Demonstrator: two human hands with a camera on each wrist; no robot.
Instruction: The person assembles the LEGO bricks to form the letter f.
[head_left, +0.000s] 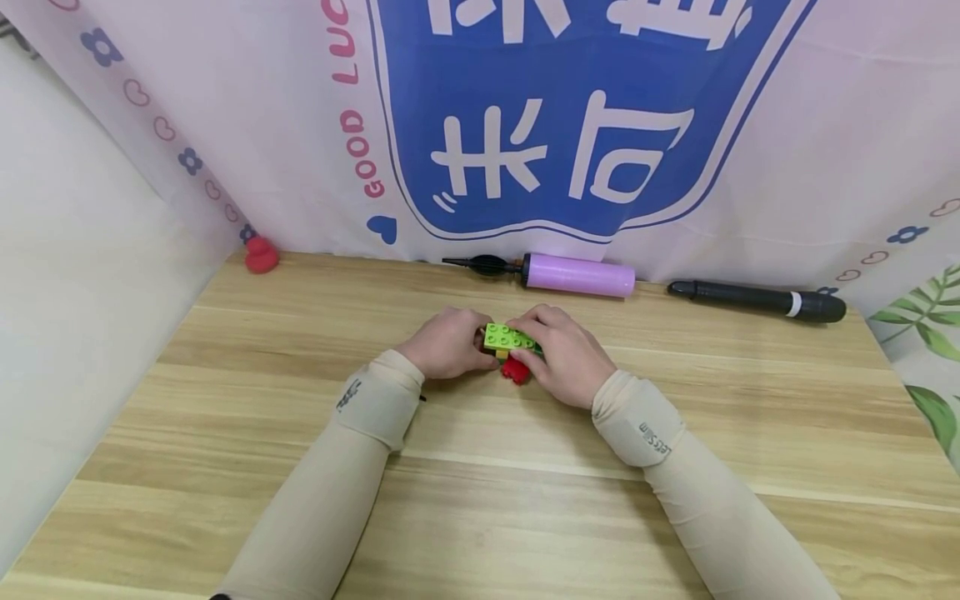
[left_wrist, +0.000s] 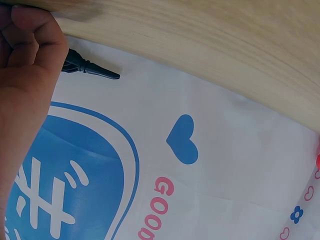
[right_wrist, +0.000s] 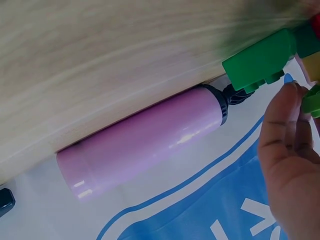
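The right grip pinches a lime-green studded plastic brick over a small yellow plastic block near the middle of the wood-grain desk. The left grip curls beside it; I cannot tell whether it holds anything. Lopsided pressure or weak bracing could tip or separate the pieces.

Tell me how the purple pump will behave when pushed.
The purple pump would probably roll, being cylindrical and lying on its side. Its glossy finish suggests it may be slippery. The narrow black nozzle at one end might make it veer.
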